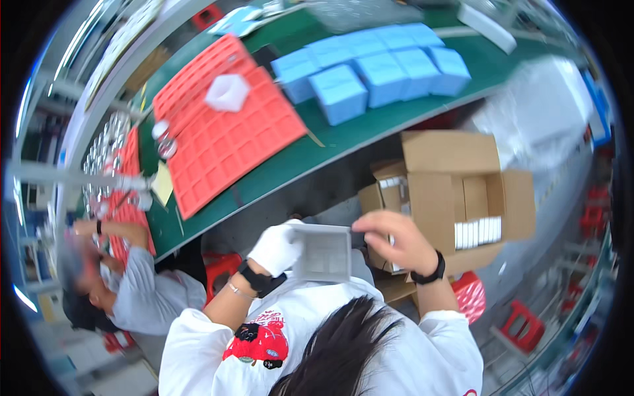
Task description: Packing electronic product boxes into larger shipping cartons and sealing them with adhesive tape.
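Observation:
My left hand point(276, 249), in a white glove, grips the left side of an open grey square box point(325, 254) in front of my chest. I look down into the box and see its bare inner walls and bottom. My right hand point(398, 239) is ungloved, with a dark band on the wrist. Its fingers are partly stretched out and apart, the fingertips at the box's upper right corner. Whether they touch the rim I cannot tell.
On the green table point(264, 178) lie red gridded trays point(224, 148), a white hexagonal piece point(227, 92) and several blue blocks point(338, 94). An open carton point(452, 155) with white boxes stands at right, near a red stool point(469, 296). A co-worker point(142, 284) sits at left.

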A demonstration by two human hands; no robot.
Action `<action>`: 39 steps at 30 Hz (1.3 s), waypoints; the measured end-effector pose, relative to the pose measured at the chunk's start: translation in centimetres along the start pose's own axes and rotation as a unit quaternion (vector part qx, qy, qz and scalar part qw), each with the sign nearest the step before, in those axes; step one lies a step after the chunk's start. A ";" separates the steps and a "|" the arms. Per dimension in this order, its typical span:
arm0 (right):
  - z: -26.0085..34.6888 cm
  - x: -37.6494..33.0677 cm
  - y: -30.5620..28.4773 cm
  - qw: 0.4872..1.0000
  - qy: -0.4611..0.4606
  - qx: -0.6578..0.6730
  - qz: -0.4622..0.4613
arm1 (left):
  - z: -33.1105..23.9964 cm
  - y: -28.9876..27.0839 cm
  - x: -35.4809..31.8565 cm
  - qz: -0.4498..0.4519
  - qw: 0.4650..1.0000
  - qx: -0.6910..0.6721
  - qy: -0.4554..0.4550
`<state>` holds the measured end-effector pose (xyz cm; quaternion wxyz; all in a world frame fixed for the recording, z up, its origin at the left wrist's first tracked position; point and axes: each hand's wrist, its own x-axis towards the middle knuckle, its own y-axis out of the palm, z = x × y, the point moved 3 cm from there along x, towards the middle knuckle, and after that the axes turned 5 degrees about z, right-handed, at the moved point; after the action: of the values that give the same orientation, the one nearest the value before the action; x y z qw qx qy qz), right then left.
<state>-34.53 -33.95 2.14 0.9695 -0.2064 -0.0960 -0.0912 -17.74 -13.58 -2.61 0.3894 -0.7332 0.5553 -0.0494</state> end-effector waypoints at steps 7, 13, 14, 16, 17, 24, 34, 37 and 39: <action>-6.0 16.8 9.5 0.992 0.107 -0.070 0.009 | 16.6 -9.9 -12.8 -0.202 0.948 -0.122 -0.215; -9.4 16.4 14.6 0.973 0.202 -0.111 0.030 | 21.7 -20.1 -8.5 -0.427 0.883 -0.162 -0.108; -9.7 15.3 14.3 0.971 0.208 -0.113 0.022 | 22.4 -21.8 -5.9 -0.427 0.900 -0.069 -0.064; -10.8 11.5 11.9 0.947 0.276 -0.162 -0.038 | 24.1 -24.8 0.9 -0.354 0.930 -0.076 -0.069; -12.2 8.5 10.4 0.929 0.306 -0.196 -0.072 | 24.0 -25.6 4.2 -0.314 0.932 -0.145 -0.104; -23.5 -19.4 0.2 0.683 0.582 -0.226 -0.379 | 30.1 -26.3 10.5 -0.266 0.942 -0.164 -0.125; -25.3 -23.0 -4.9 0.591 0.675 -0.181 -0.404 | 4.6 -23.6 6.3 -0.327 0.926 0.187 -0.022; -26.0 -24.3 -0.4 0.762 0.580 -0.096 -0.272 | -2.4 -17.2 12.3 -0.184 0.977 0.084 -0.066; -23.8 -19.7 3.5 0.776 0.621 -0.009 -0.110 | -4.6 -13.5 14.4 -0.122 0.986 0.048 -0.107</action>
<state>-49.21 -38.07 -24.97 0.8000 -0.1022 0.5058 -0.3061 -4.11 -27.17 3.86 0.4726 -0.7770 0.4135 -0.0441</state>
